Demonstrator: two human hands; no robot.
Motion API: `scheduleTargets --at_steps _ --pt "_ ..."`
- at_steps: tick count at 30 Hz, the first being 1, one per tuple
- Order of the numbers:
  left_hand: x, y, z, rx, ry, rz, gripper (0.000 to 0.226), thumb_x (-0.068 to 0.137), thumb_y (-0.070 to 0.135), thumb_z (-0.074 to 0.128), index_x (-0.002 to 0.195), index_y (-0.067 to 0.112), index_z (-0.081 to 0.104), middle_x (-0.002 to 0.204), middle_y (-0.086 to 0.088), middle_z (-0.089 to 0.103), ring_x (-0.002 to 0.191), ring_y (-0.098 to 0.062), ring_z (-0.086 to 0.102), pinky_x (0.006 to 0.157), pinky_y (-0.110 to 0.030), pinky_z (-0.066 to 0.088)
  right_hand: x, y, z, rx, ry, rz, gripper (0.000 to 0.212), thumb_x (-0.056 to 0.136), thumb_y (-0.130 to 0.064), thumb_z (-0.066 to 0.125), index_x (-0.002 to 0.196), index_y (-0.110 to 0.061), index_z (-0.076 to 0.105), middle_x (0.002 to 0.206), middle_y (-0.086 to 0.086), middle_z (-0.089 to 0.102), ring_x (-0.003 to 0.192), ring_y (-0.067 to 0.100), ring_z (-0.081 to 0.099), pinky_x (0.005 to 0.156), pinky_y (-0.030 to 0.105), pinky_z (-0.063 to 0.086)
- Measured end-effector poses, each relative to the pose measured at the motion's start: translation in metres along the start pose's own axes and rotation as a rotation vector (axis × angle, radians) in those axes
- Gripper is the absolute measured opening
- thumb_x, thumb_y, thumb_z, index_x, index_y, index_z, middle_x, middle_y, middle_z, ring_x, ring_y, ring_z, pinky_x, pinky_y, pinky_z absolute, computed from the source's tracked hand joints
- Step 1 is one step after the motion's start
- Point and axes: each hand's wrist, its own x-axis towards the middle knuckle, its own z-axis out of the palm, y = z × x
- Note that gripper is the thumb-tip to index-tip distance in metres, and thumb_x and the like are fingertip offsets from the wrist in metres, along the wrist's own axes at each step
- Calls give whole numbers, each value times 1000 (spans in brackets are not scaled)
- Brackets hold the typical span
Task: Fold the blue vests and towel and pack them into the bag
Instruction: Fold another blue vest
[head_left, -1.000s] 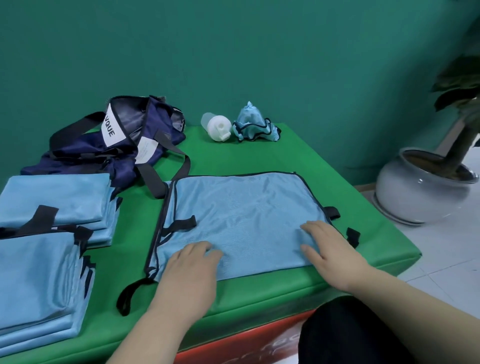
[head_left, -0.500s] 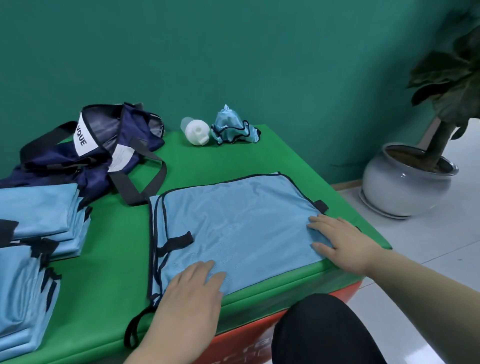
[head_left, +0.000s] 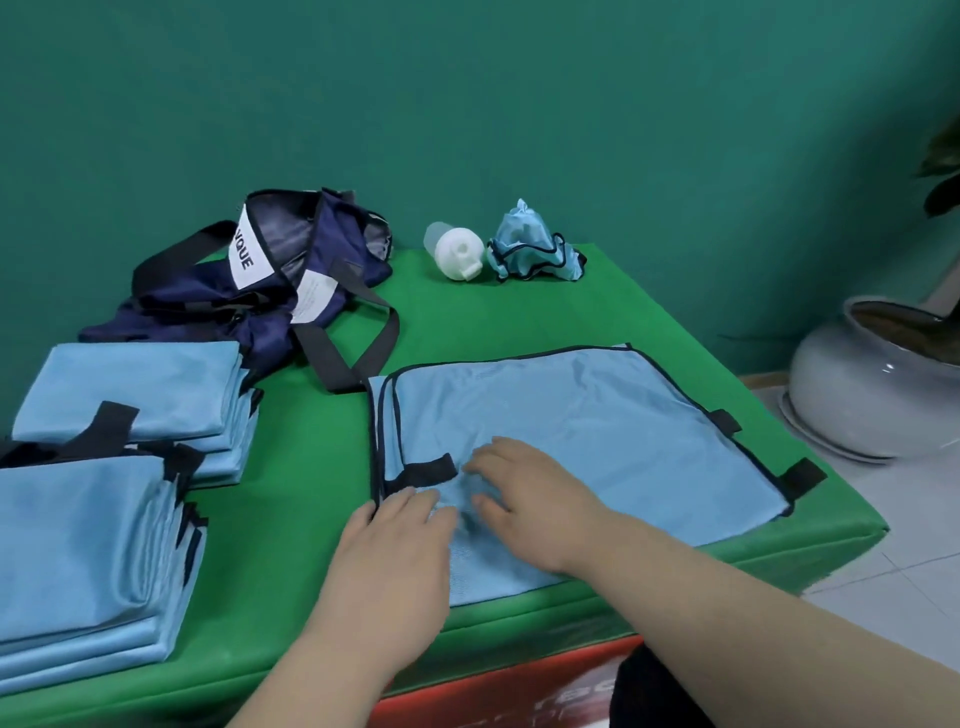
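A light blue vest with dark trim lies flat on the green table, folded once. My left hand rests flat on its near left corner. My right hand lies on the vest just right of the left hand, fingers relaxed beside a black strap. Two stacks of folded blue vests sit at the left, a near stack and a far stack. The navy bag lies open at the back left. A crumpled blue cloth sits at the back.
A white bottle lies on its side next to the crumpled cloth. A grey plant pot stands on the tiled floor to the right of the table. A green wall backs the table.
My right hand has moved from the vest's right edge to its left part, close to my left hand. The left hand has stayed at the near left corner.
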Motion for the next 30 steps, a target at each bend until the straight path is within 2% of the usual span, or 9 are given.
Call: scheduleTargets --at_steps 2,5,7,9,12,20,23,26,30 --pt "1 -8 -4 -23 -84 -33 55 56 26 78 110 23 70 118 1 69 102 -19 68 74 -37 59 17 -15 13 41 19 -11 38 97 -23 48 133 -14 58 131 2 57 126 21 45 111 37 34" --pt "-3 -18 -7 -10 -85 -68 49 58 23 68 107 22 69 119 1 69 103 -20 68 72 -37 58 27 -22 28 37 43 5 43 98 -23 45 140 -16 52 138 0 53 132 20 42 116 38 28" --pt "-5 -24 -9 -63 -65 -107 46 74 22 55 119 25 62 137 4 59 118 -22 58 87 -43 53 22 -22 33 31 27 31 54 101 -28 39 154 -21 32 155 -3 40 148 15 23 123 30 11" --pt "-6 -27 -10 -59 -94 -137 50 93 31 40 143 28 39 159 9 29 138 -20 36 105 -42 38 19 -21 33 75 35 1 64 100 -32 35 159 -26 11 160 -10 31 152 6 10 123 24 1" --pt "-7 -31 -15 -50 -105 -193 61 97 48 33 153 30 17 161 9 17 141 -19 25 110 -39 31 20 -21 34 115 26 -18 68 102 -24 40 160 -25 3 159 -17 29 150 0 10 121 20 -2" --pt "-12 -47 -17 -12 -154 -330 79 82 69 9 152 33 22 153 -3 26 139 -24 22 110 -43 27 21 -20 38 34 12 9 51 102 -30 39 152 -29 34 160 -14 30 151 4 9 125 31 5" --pt "-15 -44 -21 -46 -54 -332 80 82 68 19 144 25 44 146 -12 42 134 -31 37 103 -50 39 22 -20 39 31 23 -2 47 102 -27 41 150 -29 40 160 -16 31 151 3 11 124 28 3" --pt "-12 -39 -18 -101 116 -144 56 81 52 50 128 21 58 134 -12 52 127 -34 46 103 -51 43 22 -17 41 93 54 -3 49 99 -16 45 147 -27 45 156 -16 38 149 2 16 124 28 9" --pt "-10 -31 -16 -168 97 129 48 79 51 48 121 31 60 120 7 57 118 -17 52 105 -34 41 17 -14 40 382 145 116 49 95 -11 46 140 -29 52 149 -19 38 143 -3 28 116 17 21"
